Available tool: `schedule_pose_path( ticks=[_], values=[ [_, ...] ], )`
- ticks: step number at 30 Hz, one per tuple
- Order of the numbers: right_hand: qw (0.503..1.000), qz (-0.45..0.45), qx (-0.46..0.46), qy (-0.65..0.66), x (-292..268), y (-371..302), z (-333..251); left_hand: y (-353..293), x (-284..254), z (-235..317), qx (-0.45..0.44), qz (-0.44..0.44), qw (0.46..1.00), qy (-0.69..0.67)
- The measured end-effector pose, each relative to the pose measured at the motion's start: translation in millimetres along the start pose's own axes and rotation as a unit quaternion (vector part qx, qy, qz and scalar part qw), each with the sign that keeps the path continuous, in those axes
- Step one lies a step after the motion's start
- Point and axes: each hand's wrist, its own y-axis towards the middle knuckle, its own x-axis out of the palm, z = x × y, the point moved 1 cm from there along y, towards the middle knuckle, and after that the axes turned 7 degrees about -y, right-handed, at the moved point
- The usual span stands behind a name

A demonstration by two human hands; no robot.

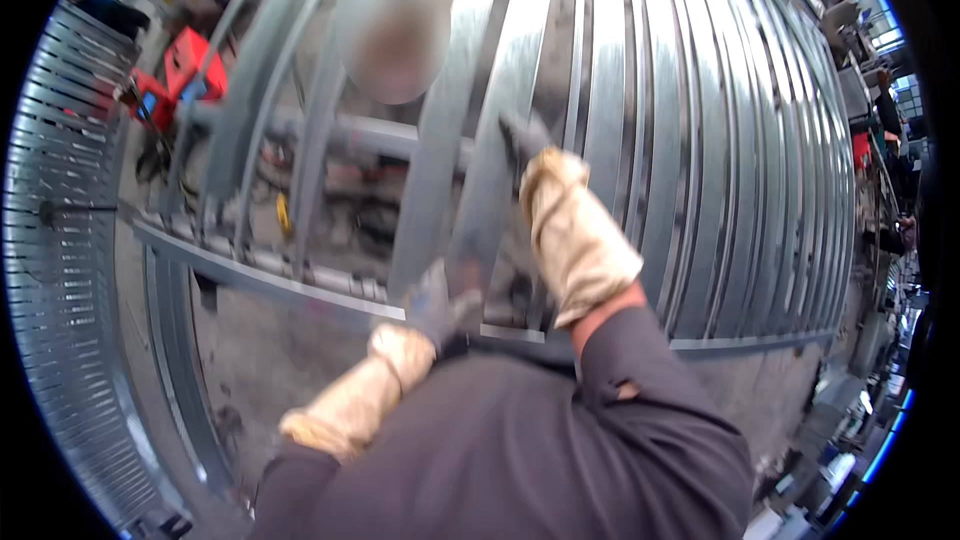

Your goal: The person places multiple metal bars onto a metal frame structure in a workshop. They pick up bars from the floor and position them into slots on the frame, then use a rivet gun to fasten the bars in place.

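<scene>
Both my hands wear grey gloves with long tan cuffs. My right hand [525,140] is closed at the right edge of a long grey metal slat [490,150], about midway along it. Near the slat's lower end, my left hand [435,305] bends its fingers around the metal, though motion blurs them. The slat lies tilted across a metal frame, its lower end by the near rail [275,280]. Another wide slat [432,170] runs beside it on the left. Part of the right hand's fingers is hidden behind its cuff and the slat.
Several parallel metal slats [660,140] fill the frame's right side. Between the left slats, cables and a yellow item [283,213] show below. A red object [195,65] stands at the far left, past a slatted metal panel [60,270]. A blurred oval covers the far middle.
</scene>
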Motion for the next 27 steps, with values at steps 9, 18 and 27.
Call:
schedule_pose_path(
  ticks=[9,18,27],
  values=[
    [0.97,0.169,0.026,-0.173,-19,-100,48,32,-10,-3,0.174,0.002,0.984,0.044],
    [0.971,0.176,0.014,-0.161,-59,-81,69,84,-65,-72,0.136,0.127,0.974,0.129],
    [0.958,0.188,0.014,-0.218,-69,-84,66,105,-72,-76,0.024,-0.08,0.996,-0.021]
  ],
)
